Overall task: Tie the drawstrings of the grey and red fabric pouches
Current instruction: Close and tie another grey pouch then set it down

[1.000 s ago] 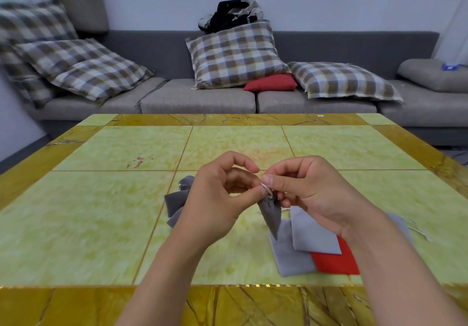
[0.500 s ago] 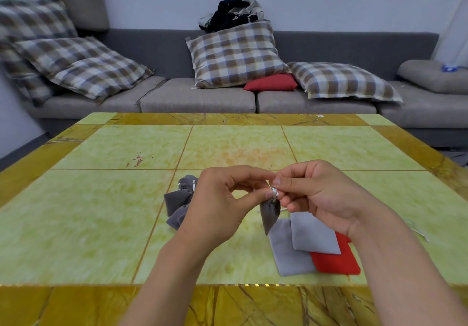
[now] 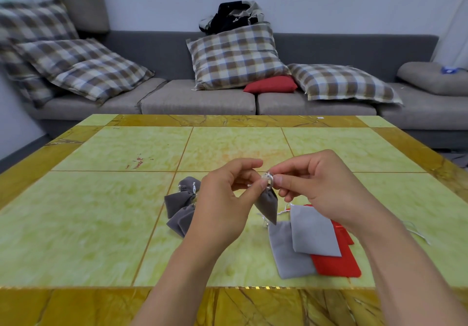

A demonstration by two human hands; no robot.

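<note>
A small dark grey pouch (image 3: 268, 205) hangs above the table, its neck gathered. My left hand (image 3: 228, 204) pinches the neck and white drawstring (image 3: 268, 180) from the left. My right hand (image 3: 321, 186) pinches the same string from the right, fingertips nearly meeting the left thumb. Under my right wrist lie two flat light grey pouches (image 3: 311, 232) (image 3: 286, 252) over red pouches (image 3: 336, 262). To the left of my left hand sits a cluster of cinched dark grey pouches (image 3: 181, 204).
The green tiled table has a yellow marbled border (image 3: 76, 305). A loose white string (image 3: 415, 232) trails at the right. Beyond the far edge stands a grey sofa (image 3: 197, 97) with plaid cushions and a red cushion (image 3: 271, 85).
Both hands lifted slightly and drew closer together at the string. The hanging pouch rose with them and its string now forms a small loop between the fingertips.
</note>
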